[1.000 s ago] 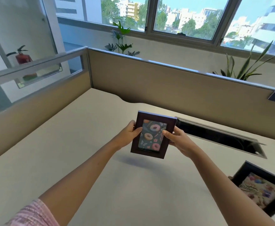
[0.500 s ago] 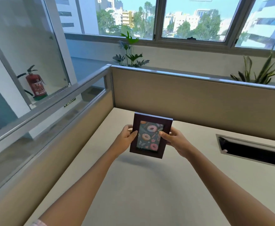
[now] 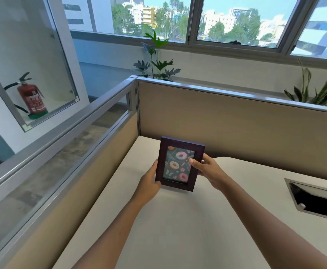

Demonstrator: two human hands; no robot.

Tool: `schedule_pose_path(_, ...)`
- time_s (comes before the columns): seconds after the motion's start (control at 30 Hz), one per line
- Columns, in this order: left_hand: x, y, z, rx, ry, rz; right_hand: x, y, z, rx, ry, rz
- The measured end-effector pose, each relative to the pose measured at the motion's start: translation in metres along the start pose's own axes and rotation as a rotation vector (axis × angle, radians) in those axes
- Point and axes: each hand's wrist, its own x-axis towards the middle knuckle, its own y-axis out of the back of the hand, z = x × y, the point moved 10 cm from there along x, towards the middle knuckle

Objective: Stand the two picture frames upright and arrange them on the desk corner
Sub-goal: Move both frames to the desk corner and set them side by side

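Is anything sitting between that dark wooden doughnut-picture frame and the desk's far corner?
Nothing: the head view shows only bare desk between frame and corner.

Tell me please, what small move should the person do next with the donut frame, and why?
Probably lower the frame a little further until its bottom edge rests on the desk near the corner of the partitions. The left hand and right hand hold it by its sides, almost upright, picture facing the person. Whether it already touches the desk cannot be told.
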Motion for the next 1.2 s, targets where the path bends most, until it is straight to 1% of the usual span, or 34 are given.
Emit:
schedule_pose_path(0.37, 0.012, 0.008, -0.028, 0.038, 0.048, 0.015, 0.017, -0.01, 0.016, -0.02, -0.02, -0.009)
schedule_pose_path(0.63, 0.007, -0.002, -0.027, 0.088, 0.068, 0.006, 0.017, -0.011, 0.023, -0.013, -0.049, -0.026)
schedule_pose_path(0.73, 0.003, -0.004, -0.02, 0.126, 0.037, 0.021, 0.016, -0.011, 0.027, -0.044, -0.077, -0.028)
schedule_pose_path(0.8, -0.005, -0.001, -0.011, 0.169, 0.005, 0.088, 0.01, -0.006, 0.034, -0.095, -0.134, 0.009)
schedule_pose_path(0.87, -0.015, 0.009, 0.0, 0.217, -0.042, 0.251, 0.002, 0.005, 0.039, -0.171, -0.176, 0.078)
schedule_pose_path(0.93, -0.028, 0.017, 0.015, 0.238, -0.088, 0.411, -0.015, 0.022, 0.036, -0.229, -0.176, 0.17)
schedule_pose_path(1.0, -0.042, 0.015, 0.034, 0.258, -0.142, 0.498, -0.037, 0.039, 0.025, -0.256, -0.14, 0.241)
schedule_pose_path(1.07, -0.054, 0.002, 0.056, 0.275, -0.219, 0.509, -0.06, 0.056, 0.013, -0.281, -0.104, 0.279)
schedule_pose_path(1.13, -0.066, -0.018, 0.078, 0.284, -0.282, 0.484, -0.085, 0.075, 0.0, -0.319, -0.066, 0.299)
schedule_pose_path(1.2, -0.077, -0.044, 0.097, 0.301, -0.31, 0.461, -0.114, 0.096, -0.014, -0.352, -0.023, 0.312)
